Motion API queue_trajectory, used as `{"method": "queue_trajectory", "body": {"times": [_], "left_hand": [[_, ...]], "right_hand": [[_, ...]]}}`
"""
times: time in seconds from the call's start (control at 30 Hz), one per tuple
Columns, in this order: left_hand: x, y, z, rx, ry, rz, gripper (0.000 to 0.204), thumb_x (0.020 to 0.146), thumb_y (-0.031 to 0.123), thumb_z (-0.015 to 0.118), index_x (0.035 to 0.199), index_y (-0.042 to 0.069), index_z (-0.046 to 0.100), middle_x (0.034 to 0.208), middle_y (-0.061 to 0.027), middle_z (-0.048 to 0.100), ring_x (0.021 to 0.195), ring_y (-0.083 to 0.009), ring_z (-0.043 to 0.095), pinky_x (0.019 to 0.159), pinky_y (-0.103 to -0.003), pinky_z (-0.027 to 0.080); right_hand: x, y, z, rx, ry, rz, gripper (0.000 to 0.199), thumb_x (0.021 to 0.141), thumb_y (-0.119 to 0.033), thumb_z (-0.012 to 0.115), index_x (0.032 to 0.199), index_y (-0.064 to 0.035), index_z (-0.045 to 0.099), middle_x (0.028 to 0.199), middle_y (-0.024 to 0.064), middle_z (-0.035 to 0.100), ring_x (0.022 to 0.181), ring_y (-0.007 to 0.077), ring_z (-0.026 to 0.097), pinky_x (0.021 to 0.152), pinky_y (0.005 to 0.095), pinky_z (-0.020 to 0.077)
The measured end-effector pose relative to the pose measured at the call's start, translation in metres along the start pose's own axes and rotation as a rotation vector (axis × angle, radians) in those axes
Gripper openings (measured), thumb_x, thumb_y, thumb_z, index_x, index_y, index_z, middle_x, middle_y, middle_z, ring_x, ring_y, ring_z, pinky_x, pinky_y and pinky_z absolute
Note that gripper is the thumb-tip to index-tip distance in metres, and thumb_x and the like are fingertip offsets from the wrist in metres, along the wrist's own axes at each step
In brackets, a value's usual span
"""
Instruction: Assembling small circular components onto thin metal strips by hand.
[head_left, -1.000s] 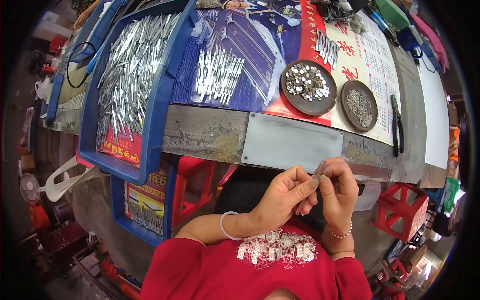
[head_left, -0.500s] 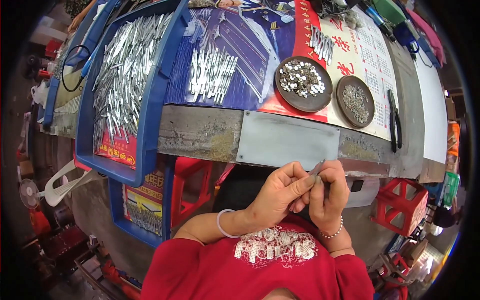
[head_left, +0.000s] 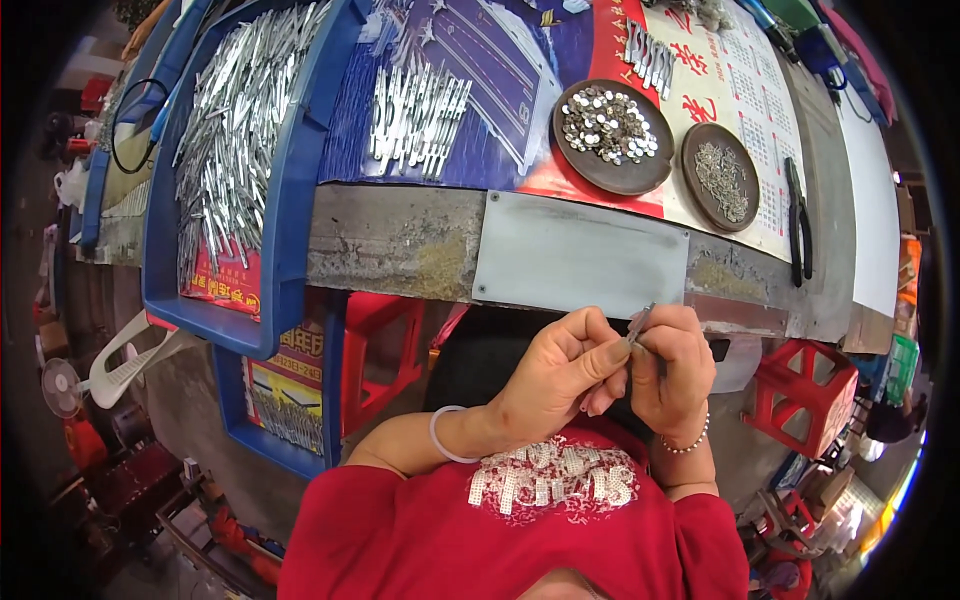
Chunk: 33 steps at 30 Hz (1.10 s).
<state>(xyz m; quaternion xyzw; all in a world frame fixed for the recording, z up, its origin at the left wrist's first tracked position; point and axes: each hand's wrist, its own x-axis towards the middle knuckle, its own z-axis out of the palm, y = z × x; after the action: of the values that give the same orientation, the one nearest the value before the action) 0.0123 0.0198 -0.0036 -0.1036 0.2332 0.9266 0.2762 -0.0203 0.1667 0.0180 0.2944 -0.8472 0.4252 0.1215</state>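
Note:
Both hands meet in front of my chest, just off the bench's near edge. My left hand (head_left: 562,368) is closed, pinching a small, thin metal piece (head_left: 638,322) between thumb and finger. My right hand (head_left: 676,372) is closed on the same piece from the other side, its fingers curled. Fingers cover most of the piece, so its full shape is hidden. Beyond the hands lies a pale metal plate (head_left: 580,250) fixed to the bench edge. Farther off, a brown dish (head_left: 660,180) holds small shiny discs, and a second brown dish (head_left: 745,222) holds tiny metal parts.
A blue bin (head_left: 285,210) full of thin metal strips stands at the left. Several strips (head_left: 418,120) lie on the blue sheet, and a smaller group (head_left: 650,60) lies farther right. Black-handled pliers (head_left: 798,225) lie at the right. Red stools (head_left: 800,395) stand below the bench.
My right hand has shifted slightly right, with its fingers more curled over the metal piece. The bench has moved slightly up in view. Both hands still hold the piece.

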Motion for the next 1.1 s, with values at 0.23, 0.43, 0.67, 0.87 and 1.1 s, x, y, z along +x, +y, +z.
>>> {"method": "queue_trajectory", "body": {"times": [0.23,0.43,0.67,0.87,1.1], "left_hand": [[0.000,-0.002,0.002,-0.161,0.000,-0.081,0.017,0.095,0.021,0.051,0.085,0.009,0.044,0.063,-0.0050,0.052,0.048,-0.0097,0.043,0.046,-0.021,0.035],[0.001,-0.007,0.000,-0.138,0.084,-0.046,0.017,0.095,0.022,0.051,0.085,0.010,0.043,0.066,-0.0043,0.053,0.050,-0.0096,0.043,0.047,-0.021,0.035],[0.002,-0.008,-0.002,-0.059,0.043,-0.035,0.017,0.094,0.021,0.052,0.085,0.009,0.043,0.065,-0.0046,0.052,0.050,-0.0097,0.044,0.046,-0.021,0.035],[0.002,-0.010,-0.001,-0.064,0.022,-0.041,0.017,0.094,0.021,0.052,0.085,0.009,0.043,0.062,-0.0054,0.052,0.048,-0.0103,0.046,0.045,-0.021,0.036],[-0.002,-0.012,0.000,0.004,-0.050,0.009,0.018,0.094,0.020,0.053,0.084,0.008,0.044,0.065,-0.0042,0.057,0.049,-0.0070,0.049,0.044,-0.018,0.037]], "right_hand": [[0.003,0.010,0.000,-0.093,0.000,-0.188,0.022,0.071,0.003,0.064,0.086,-0.0018,0.049,0.081,0.0117,0.054,0.063,0.0279,0.055,0.054,0.0362,0.0465],[-0.002,0.011,0.005,-0.109,-0.011,-0.134,0.021,0.071,0.003,0.064,0.086,-0.0017,0.049,0.082,0.0118,0.055,0.064,0.0272,0.055,0.054,0.0351,0.0465],[-0.003,0.017,0.000,0.074,-0.050,-0.002,0.016,0.077,0.001,0.063,0.087,-0.0019,0.050,0.081,0.0126,0.057,0.064,0.0263,0.056,0.054,0.0330,0.0468],[-0.011,0.013,0.003,0.123,-0.039,0.027,0.013,0.079,0.001,0.061,0.086,-0.0019,0.051,0.081,0.0131,0.056,0.065,0.0260,0.056,0.053,0.0319,0.0464],[-0.010,0.017,-0.004,0.531,-0.106,0.220,0.012,0.080,-0.003,0.062,0.084,-0.0009,0.050,0.081,0.0132,0.055,0.069,0.0212,0.054,0.061,0.0290,0.0450]]}}
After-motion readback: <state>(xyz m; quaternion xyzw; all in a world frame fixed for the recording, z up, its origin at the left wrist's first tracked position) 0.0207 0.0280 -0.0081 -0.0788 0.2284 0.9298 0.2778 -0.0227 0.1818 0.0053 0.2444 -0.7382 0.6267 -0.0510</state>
